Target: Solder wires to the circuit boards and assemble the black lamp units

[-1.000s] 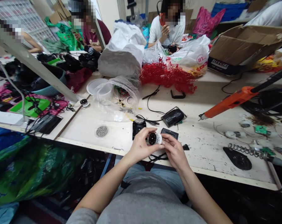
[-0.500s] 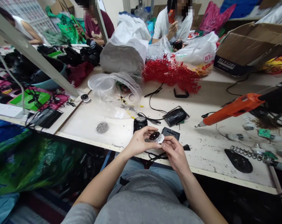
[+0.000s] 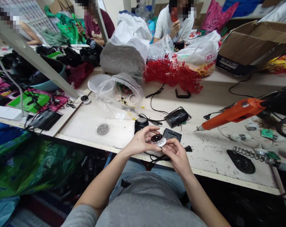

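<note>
Between my hands, above the bench's front edge, is a small round part [image 3: 156, 137] with a black perforated disc on top and a clear-white base. My left hand [image 3: 143, 141] grips it from the left, thumb below and fingers curled behind. From the right, my right hand [image 3: 176, 151] pinches at the base's edge, where a thin wire seems to be; the fingertips partly hide it. Just behind the hands stand a black cylindrical housing [image 3: 140, 124] and a dark rectangular frame [image 3: 172, 135]. A black box-shaped unit [image 3: 178, 118] with a cable lies farther back.
An orange electric screwdriver [image 3: 232, 114] hangs at the right, over motors and a spring [image 3: 248, 153]. A dish of small metal screws [image 3: 102, 129] sits left. Clear plastic bags [image 3: 131, 91], red netting [image 3: 171, 74] and a cardboard box [image 3: 253, 47] stand behind. Co-workers sit across the bench.
The part in my hands has tilted slightly, its black disc now facing more upward. The hands stay in nearly the same place. The whole view has shifted a little.
</note>
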The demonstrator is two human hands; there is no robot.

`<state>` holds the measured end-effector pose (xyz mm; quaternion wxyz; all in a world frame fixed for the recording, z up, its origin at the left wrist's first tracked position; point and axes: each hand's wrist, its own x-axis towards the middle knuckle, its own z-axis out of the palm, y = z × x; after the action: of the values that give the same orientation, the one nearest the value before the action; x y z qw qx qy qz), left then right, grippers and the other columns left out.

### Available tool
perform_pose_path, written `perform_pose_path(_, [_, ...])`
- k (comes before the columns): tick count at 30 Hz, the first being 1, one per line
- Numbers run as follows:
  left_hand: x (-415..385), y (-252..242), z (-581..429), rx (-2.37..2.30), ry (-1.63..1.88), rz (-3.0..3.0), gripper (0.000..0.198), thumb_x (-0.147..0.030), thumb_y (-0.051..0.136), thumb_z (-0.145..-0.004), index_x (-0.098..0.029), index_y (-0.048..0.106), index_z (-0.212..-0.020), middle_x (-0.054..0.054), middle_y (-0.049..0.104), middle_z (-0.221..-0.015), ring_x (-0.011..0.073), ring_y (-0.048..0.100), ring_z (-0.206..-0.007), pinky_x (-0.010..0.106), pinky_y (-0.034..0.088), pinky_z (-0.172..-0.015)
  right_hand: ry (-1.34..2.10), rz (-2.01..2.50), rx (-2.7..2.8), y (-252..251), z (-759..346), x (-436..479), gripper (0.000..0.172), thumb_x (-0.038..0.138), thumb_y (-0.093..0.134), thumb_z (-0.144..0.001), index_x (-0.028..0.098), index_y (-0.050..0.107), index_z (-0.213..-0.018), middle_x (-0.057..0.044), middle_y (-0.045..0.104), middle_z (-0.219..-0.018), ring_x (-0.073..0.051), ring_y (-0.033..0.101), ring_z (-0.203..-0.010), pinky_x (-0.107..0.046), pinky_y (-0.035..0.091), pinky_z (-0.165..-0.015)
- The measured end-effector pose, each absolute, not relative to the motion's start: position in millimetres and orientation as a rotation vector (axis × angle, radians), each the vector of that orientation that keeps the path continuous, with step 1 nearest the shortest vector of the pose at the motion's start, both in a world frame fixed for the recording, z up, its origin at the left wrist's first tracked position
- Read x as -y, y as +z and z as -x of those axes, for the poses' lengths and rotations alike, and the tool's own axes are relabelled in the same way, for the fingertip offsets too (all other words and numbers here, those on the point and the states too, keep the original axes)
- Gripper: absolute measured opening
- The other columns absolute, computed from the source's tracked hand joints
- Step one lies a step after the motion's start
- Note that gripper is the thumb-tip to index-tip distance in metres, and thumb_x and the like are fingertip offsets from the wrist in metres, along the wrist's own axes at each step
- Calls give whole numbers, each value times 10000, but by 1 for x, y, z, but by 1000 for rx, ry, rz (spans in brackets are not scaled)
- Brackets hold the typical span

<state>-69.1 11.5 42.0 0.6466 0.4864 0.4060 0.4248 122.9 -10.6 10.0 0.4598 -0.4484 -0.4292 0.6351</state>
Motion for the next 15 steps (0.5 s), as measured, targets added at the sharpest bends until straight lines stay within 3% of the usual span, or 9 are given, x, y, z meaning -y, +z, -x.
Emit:
perform_pose_path(10, [-13,45,67,-937,944,-1036,731,-130,946,-534,-193,659,-1204,112,690,-1187,222,685,-1078,379,552,-960,1564,1106,1020,8,-126,10,483,537,917,-652,222,619,-865,-24,691,-802,-173,669,-772,-288,547,-720])
perform_pose_path(15, [-13,45,65,-944,927,-1068,741,-190,954,-560,-173,643,-1232,123,684,-1191,231,670,-1092,381,545,-968,1504,1097,1075,6,-123,10,466,535,891,-683,213,610,-869,-24,698,-818,-175,689,-778,-293,571,-724])
